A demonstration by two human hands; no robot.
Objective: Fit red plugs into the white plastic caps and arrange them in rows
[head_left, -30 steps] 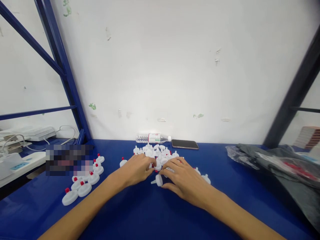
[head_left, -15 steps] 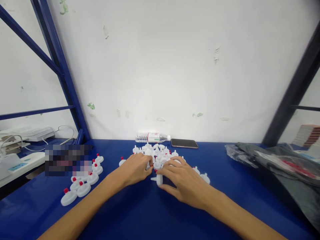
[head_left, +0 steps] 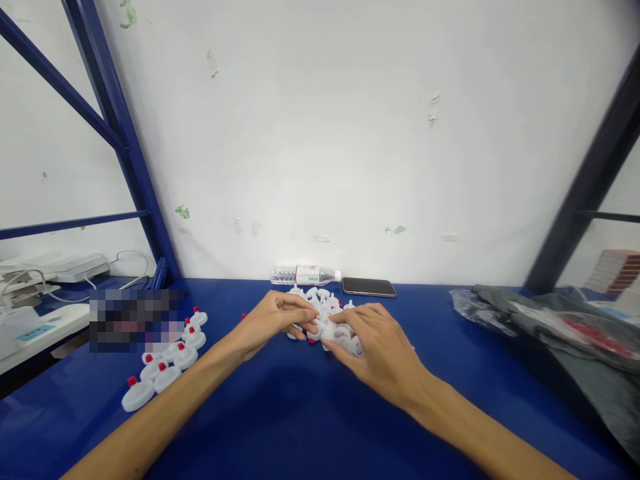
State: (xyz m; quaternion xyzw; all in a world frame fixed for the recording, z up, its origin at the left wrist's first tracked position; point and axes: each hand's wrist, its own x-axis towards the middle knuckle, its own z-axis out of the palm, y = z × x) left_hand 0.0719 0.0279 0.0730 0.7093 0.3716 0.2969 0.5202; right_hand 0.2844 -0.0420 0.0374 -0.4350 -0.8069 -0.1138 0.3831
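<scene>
Between the fingers of my right hand (head_left: 383, 343) is a white plastic nozzle cap (head_left: 328, 331), its spout pointing left. My left hand (head_left: 275, 323) is closed in a pinch at the tip of that spout; whatever lies between its fingertips is hidden. Both hands are raised over a heap of loose white nozzle caps (head_left: 325, 303) mixed with small red tips (head_left: 311, 341). Off to the left stand several white nozzle caps (head_left: 167, 379) with red tips fitted on their spouts.
A clear water bottle (head_left: 307, 275) lies against the wall beside a dark phone (head_left: 369, 287). Grey and clear plastic bags (head_left: 565, 347) occupy the right side of the blue table (head_left: 280, 427). A white power strip (head_left: 55, 330) is at far left.
Both hands have lifted a little from the tabletop and come together. The nozzle cap in my right hand rose, and my left fingertips moved onto its spout.
</scene>
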